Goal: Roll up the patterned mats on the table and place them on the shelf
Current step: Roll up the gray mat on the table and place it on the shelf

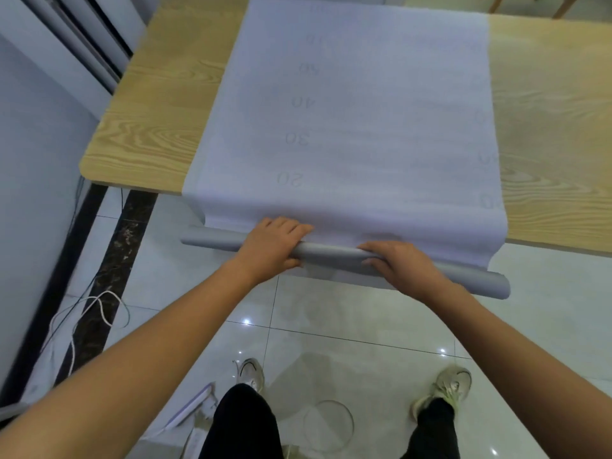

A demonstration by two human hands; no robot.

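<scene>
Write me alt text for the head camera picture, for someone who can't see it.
A left hand and right hand grip the rolled near end of a pale, number-printed mat at the edge of a wooden table. The rest of the mat lies flat on the table; cables lie on the tiled floor below.

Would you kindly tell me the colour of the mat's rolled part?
The rolled part is plain grey; head view.
</scene>
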